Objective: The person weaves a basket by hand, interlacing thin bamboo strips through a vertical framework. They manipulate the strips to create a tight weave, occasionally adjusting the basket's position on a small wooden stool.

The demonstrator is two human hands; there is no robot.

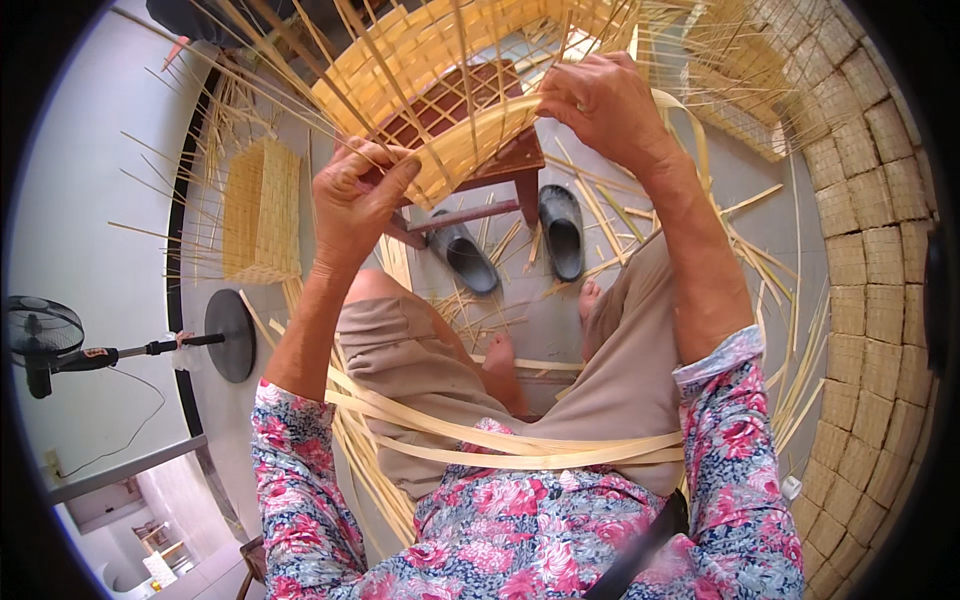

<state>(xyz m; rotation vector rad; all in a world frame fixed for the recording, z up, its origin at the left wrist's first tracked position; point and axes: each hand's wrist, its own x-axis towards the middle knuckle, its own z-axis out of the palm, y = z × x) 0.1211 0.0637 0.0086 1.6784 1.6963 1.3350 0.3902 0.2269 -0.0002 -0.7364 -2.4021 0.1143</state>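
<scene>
A partly woven bamboo basket (349, 82) rests on a small reddish-brown wooden stool (529, 154), its upright stakes splaying outward past the rim. My left hand (356, 195) pinches the near left corner of the woven wall between thumb and fingers. Farther right, my right hand (600, 105) grips a flat bamboo strip (495, 116) along the top of the near wall. From beside that hand a loose strip end (694, 124) loops down along my forearm. Several long bamboo strips (517, 442) lie across my lap. The fingertips of my right hand are partly hidden.
Dark slippers (561, 232) and bamboo scraps (480, 307) lie on the tiled floor. Another woven basket (259, 214) stands at left, near a pedestal fan (229, 336). More unfinished basketwork (739, 97) sits at upper right, beside a wall of stacked woven pieces (874, 300). Part of another person (214, 22) shows at upper left.
</scene>
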